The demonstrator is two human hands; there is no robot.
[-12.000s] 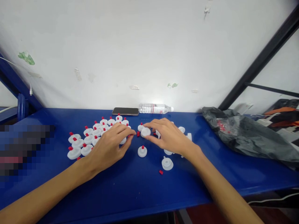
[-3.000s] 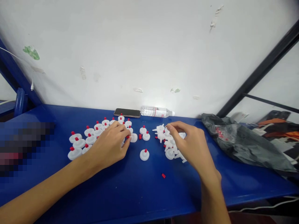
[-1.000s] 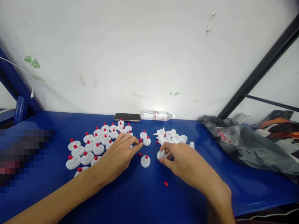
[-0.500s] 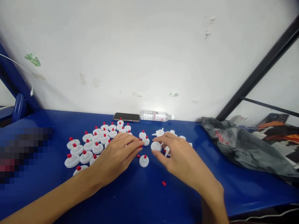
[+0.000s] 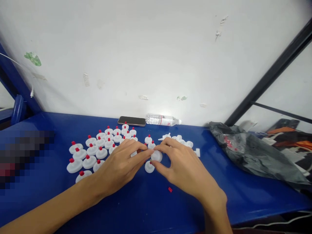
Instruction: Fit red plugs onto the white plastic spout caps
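Note:
My right hand (image 5: 181, 162) pinches a round white nozzle cap (image 5: 156, 157) between thumb and fingers, its flat disc side facing me. Fingertips of my left hand (image 5: 124, 160) are closed and meet the left side of that cap. The small red tip cap they grip is mostly hidden there. Just below the held piece stands a white nozzle cap (image 5: 149, 167) with a red tip, and two more stand behind it. Left of my left hand, several white nozzle caps with red tips (image 5: 89, 161) stand in a group, partly covered by my hand.
A loose red tip cap (image 5: 170, 189) lies on the blue table (image 5: 136, 208). White nozzle caps without red tips (image 5: 189, 144) lie behind my right hand. A phone (image 5: 131, 121) and a plastic bottle (image 5: 162, 120) lie by the wall. A dark plastic bag (image 5: 258, 162) is at right.
My right hand has moved left with the white nozzle cap, bringing it against my left fingertips. My left hand has hardly moved, and the red tip cap in it is now mostly covered.

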